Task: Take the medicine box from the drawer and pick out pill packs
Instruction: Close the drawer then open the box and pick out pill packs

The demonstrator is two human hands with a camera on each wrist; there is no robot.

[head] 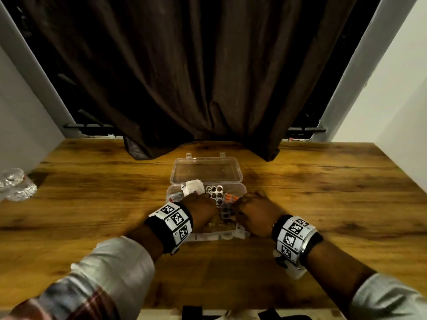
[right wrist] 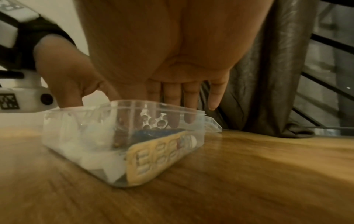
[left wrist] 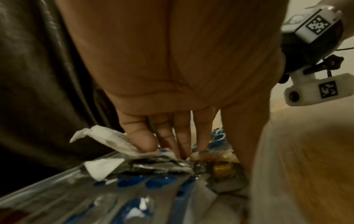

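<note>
Clear medicine box (head: 240, 181) on the wooden table (head: 92, 204), its lid (head: 205, 168) folded back flat on the far side of both hands. Left hand (head: 201, 210) reaches down into the box, fingers (left wrist: 182, 136) straight and close together, their tips pressing among the pill packs; nothing is curled round a pack. A white paper sachet (left wrist: 109, 141) lies against the outer finger of this hand, and blue blister packs (left wrist: 153, 181) lie nearer the wrist, below the fingertips. Right hand (head: 254, 211) also enters the box from above, fingers (right wrist: 172, 94) extended and slightly spread, three tips dipped behind the clear wall (right wrist: 122, 136), the little finger outside past the box's end; the thumb is not clearly seen, so whether it pinches a pack cannot be told. Between the two hands, a silver pack of dark pills (head: 216, 195) and an orange capsule pack (head: 231, 198) stand up from the contents. A yellow blister pack (right wrist: 153, 157) leans against the wall below the right fingers. A dark curtain (head: 196, 77) hangs beyond the lid; crumpled clear plastic (head: 16, 184) lies well left of the left hand.
</note>
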